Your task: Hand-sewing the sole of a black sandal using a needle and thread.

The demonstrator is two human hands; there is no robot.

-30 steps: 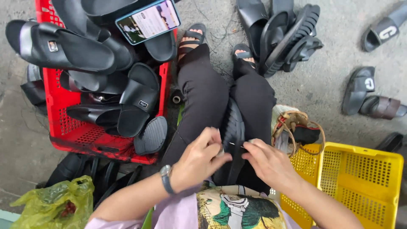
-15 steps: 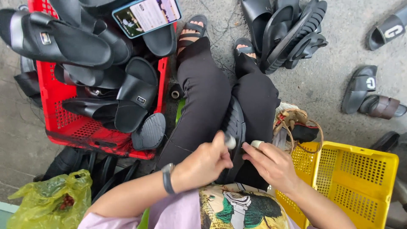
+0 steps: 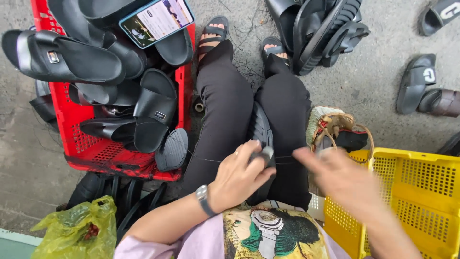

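The left hand (image 3: pixel 242 175) is closed around the heel of a black rubber slide sandal (image 3: pixel 261 132) lying sole-up between the black-trousered knees. The right hand (image 3: pixel 342 180), at three o'clock of it, is blurred, its fingers spread open and holding nothing. A red plastic crate (image 3: pixel 81 144) heaped with black sandals sits at ten o'clock; a yellow plastic basket (image 3: pixel 421 192) at four o'clock.
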